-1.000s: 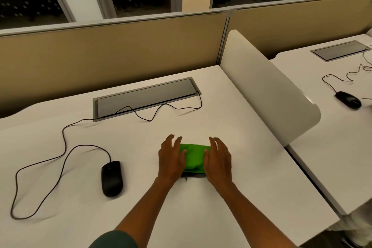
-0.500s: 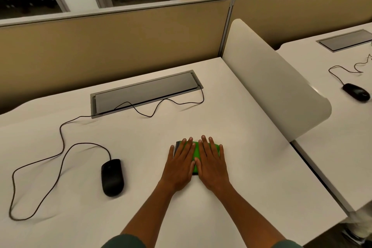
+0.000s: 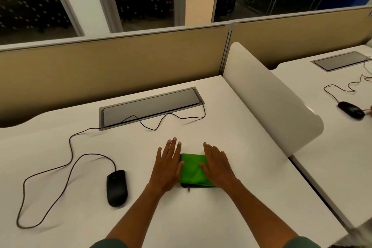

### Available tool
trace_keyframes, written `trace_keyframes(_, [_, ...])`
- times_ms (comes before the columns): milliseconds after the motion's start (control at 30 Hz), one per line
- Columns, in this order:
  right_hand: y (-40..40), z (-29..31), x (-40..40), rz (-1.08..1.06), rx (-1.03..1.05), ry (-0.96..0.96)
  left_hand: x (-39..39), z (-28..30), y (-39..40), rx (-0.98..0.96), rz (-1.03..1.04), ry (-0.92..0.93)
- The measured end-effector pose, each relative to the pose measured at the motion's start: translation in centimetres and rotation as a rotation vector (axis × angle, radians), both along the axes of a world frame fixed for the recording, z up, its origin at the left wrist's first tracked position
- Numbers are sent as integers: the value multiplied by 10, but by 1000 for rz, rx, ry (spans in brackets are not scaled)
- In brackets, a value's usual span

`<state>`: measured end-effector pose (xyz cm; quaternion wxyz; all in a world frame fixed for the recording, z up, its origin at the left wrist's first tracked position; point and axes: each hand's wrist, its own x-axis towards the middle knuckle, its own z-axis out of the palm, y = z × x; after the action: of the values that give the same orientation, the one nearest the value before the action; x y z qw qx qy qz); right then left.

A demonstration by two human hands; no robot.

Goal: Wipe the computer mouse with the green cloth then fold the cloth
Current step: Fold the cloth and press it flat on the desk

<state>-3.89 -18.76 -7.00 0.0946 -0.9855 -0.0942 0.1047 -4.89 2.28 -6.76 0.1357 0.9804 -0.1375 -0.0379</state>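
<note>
Green microfibre, the green cloth (image 3: 193, 169) lies folded into a compact pad on the white table (image 3: 251, 177), probably for pressing flat. The left hand (image 3: 168, 166) and right hand (image 3: 216, 164) flank it, palms down, fingers spread, gripping nothing. The black computer mouse (image 3: 117, 187) rests well apart to the left, its cable (image 3: 69, 147) looping away; nothing obstructs the cloth.

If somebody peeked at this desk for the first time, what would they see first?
The bright green cloth, folded small, lies in the middle of the white desk, with the left hand and right hand lying flat and open along its two sides. Next comes the black computer mouse to the left, its cable looping across the desk.
</note>
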Motion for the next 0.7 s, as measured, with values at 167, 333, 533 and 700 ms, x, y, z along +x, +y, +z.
trace_keyframes(167, [-6,8,13,3,49,153,8,9,17,82,26,-28])
trace_keyframes(333, [-14,15,25,-44,220,278,17,10,9,80,44,-38])
trace_keyframes(533, [-38,12,34,-185,437,219,33,14,-24,66,46,-35])
trace_keyframes(700, [-78,15,55,-403,539,77,52,18,-59,-5,33,-72])
